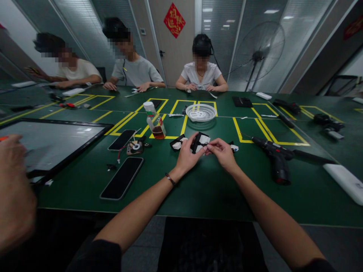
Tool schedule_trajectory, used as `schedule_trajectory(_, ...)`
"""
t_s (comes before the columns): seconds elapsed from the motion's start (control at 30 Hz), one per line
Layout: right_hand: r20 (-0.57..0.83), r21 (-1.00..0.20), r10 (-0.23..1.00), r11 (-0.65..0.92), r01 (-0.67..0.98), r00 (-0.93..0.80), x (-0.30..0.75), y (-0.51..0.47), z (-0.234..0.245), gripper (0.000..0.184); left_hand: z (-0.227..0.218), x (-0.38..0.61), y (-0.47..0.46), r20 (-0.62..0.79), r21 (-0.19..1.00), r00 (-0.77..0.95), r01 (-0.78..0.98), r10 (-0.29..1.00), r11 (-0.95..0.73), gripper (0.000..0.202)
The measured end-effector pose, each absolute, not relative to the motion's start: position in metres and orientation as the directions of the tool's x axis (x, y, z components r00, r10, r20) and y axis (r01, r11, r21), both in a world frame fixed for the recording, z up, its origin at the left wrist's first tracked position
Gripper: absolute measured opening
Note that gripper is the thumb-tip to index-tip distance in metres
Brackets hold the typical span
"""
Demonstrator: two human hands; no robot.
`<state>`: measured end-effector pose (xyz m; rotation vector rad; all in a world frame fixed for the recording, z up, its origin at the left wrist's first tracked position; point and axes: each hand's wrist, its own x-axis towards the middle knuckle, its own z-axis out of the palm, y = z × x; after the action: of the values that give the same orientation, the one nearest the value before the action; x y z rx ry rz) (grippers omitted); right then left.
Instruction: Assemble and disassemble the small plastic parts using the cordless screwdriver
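Note:
My left hand (189, 154), with a beaded bracelet at the wrist, grips a small black case-like piece (200, 140) that has a white patch on it. The piece is tilted up above the green table. My right hand (222, 153) meets it from the right, thumb and finger pinched at its lower right edge; what lies in the pinch is too small to make out. Beside my left fingers lies a similar black-and-white piece (178, 142). A further small black, white and blue scrap (234, 147) shows just behind my right hand.
A cordless drill (273, 156) lies right, near a white power bank (344, 181). Ahead stand a white basket (200, 112) and a bottle (155, 121). Left are two phones (122, 178), a small motor-like part (135, 147), a large screen (65, 143) and another person's hand (13, 181).

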<state>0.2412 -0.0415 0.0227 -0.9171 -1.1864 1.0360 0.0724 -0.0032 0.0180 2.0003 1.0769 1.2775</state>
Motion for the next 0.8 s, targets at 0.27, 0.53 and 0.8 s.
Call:
schedule_trajectory(0.27,0.296,-0.946,0.946,0.309,-0.092,0.132,0.2349,-0.0435,0.0211,0.022,0.0117,0.0829,-0.0003,0.366,0.905,0.293,0.109,0.883,-0.411,0.052)
schedule_trajectory(0.53,0.280,-0.954,0.952,0.290,-0.076,0.126,0.2387,-0.0433,0.0244,0.024,0.0183,0.0752,0.0029,0.387,0.862,0.279,0.229,0.879,-0.453,0.068)
schedule_trajectory(0.8,0.266,-0.954,0.954,0.281,-0.101,0.142,0.2372,-0.0424,0.0218,0.027,0.0186,0.0769,0.0005,0.390,0.868,0.265,0.213,0.882,-0.448,0.061)
